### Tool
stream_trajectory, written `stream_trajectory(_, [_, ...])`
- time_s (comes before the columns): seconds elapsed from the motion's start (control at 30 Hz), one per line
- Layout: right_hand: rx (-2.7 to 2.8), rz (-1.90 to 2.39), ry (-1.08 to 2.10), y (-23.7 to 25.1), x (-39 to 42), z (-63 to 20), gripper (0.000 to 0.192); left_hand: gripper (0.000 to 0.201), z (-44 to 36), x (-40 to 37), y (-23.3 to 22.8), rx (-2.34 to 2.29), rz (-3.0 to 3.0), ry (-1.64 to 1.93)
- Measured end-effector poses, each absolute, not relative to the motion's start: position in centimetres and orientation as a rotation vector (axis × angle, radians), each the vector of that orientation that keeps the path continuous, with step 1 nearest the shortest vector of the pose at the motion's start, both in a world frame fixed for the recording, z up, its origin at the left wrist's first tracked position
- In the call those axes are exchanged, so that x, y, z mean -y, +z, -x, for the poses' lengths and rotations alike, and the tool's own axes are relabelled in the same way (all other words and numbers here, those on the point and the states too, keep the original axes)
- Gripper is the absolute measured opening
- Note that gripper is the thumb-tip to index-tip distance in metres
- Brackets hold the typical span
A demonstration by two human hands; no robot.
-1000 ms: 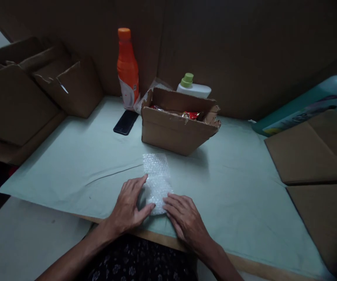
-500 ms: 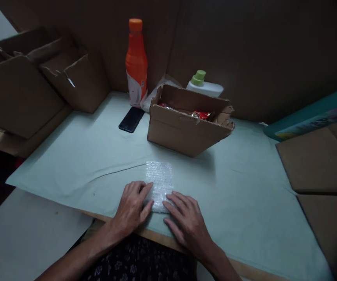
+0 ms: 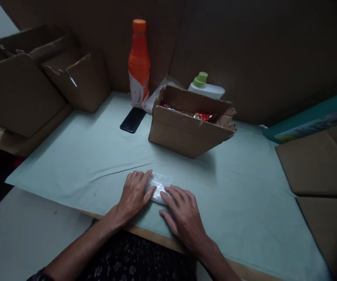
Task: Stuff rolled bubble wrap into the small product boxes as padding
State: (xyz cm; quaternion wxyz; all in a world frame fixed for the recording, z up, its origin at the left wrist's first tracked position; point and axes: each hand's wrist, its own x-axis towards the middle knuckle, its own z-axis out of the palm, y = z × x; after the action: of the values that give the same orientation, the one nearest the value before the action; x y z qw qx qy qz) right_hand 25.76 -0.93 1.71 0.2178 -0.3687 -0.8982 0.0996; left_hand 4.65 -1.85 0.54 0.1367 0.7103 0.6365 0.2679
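Note:
A small piece of clear bubble wrap [image 3: 160,186] lies on the pale green cloth near the front edge of the table. On its left side rests my left hand [image 3: 133,193], open, the index finger and thumb apart on the plastic. My right hand [image 3: 183,208], also open, lies over its right side. Its fingertips touch the wrap, while the thumb is spread out on the cloth below. Part of the wrap is hidden under the fingers.
An open cardboard box [image 3: 192,130] holding shiny red packets stands beyond my hands. Behind it are a white bottle with a green cap [image 3: 206,89] and an orange bottle [image 3: 139,62]; a phone [image 3: 132,120] lies nearby. Cardboard boxes [image 3: 19,93] stand left, more cardboard [image 3: 317,164] right.
The bubble wrap has become shorter from front to back, its near edge now farther from me, as if folded or rolled. Both hands have moved slightly away from me with it.

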Motion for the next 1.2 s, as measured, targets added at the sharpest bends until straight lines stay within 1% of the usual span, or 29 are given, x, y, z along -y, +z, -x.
stream_trajectory(0.07, [2.49,1.026,0.316,1.4,0.2,-25.5,0.034,0.043,-4.5,2.0,0.6,-1.833,-1.901,0.875])
stream_trajectory(0.17, [2.294,1.085,0.46,1.1,-0.8,-25.1,0.027,0.061,-4.5,3.6,0.8,-1.706,-1.446,1.064])
stream_trajectory(0.27, [2.106,1.148,0.712,1.5,-0.7,-24.7,0.023,0.08,-4.9,4.9,1.1,-1.474,-1.04,1.106])
stream_trajectory(0.33, [2.049,1.149,0.905,2.1,-0.3,-24.7,0.02,0.088,-5.2,4.9,1.4,-1.37,-0.927,1.093])
stream_trajectory(0.4, [1.975,1.143,1.055,2.6,0.1,-25.2,0.019,0.089,-5.4,4.5,1.7,-1.338,-0.93,1.065])
stream_trajectory(0.43, [1.919,1.149,1.129,2.8,0.2,-25.5,0.024,0.087,-5.5,4.3,1.8,-1.331,-0.959,1.053])
stream_trajectory(0.53, [1.729,1.137,1.435,3.1,0.6,-26.9,0.054,0.08,-6.0,3.9,1.7,-1.276,-1.038,1.042])
stream_trajectory(0.57, [1.685,1.14,1.524,3.0,0.7,-27.3,0.059,0.079,-6.2,3.8,1.5,-1.254,-1.047,1.04])
stream_trajectory(0.63, [1.645,1.17,1.587,3.0,0.7,-28.0,0.053,0.076,-6.5,3.6,1.3,-1.21,-1.08,1.014])
stream_trajectory(0.7, [1.635,1.254,1.503,3.6,0.1,-28.8,0.045,0.074,-6.5,2.7,1.9,-1.204,-1.209,1.022])
stream_trajectory(0.77, [1.67,1.328,1.327,5.3,-1.2,-30.1,0.042,0.072,-6.0,0.7,3.7,-1.253,-1.502,1.11])
stream_trajectory(0.83, [1.791,1.345,1.05,8.4,-3.2,-31.8,0.039,0.073,-5.2,-2.3,6.5,-1.337,-1.902,1.249])
stream_trajectory(0.93, [2.02,1.22,0.526,14.8,-7.5,-34.2,0.031,0.074,-4.1,-8.0,10.7,-1.464,-2.401,1.371])
stream_trajectory(1.0, [2.14,1.147,0.246,18.9,-11.0,-35.1,0.03,0.065,-3.8,-11.3,12.0,-1.574,-2.559,1.304])
stream_trajectory(1.07, [2.312,1.077,0.057,21.7,-14.8,-35.1,0.037,0.046,-3.8,-13.4,12.0,-1.638,-2.606,1.23])
stream_trajectory(1.13, [2.528,0.997,-0.015,22.6,-18.4,-34.2,0.046,0.03,-3.9,-14.1,11.2,-1.618,-2.605,1.248])
stream_trajectory(1.2, [2.513,1.014,-0.002,21.5,-21.4,-32.7,0.048,0.024,-4.1,-13.8,10.3,-1.557,-2.593,1.318])
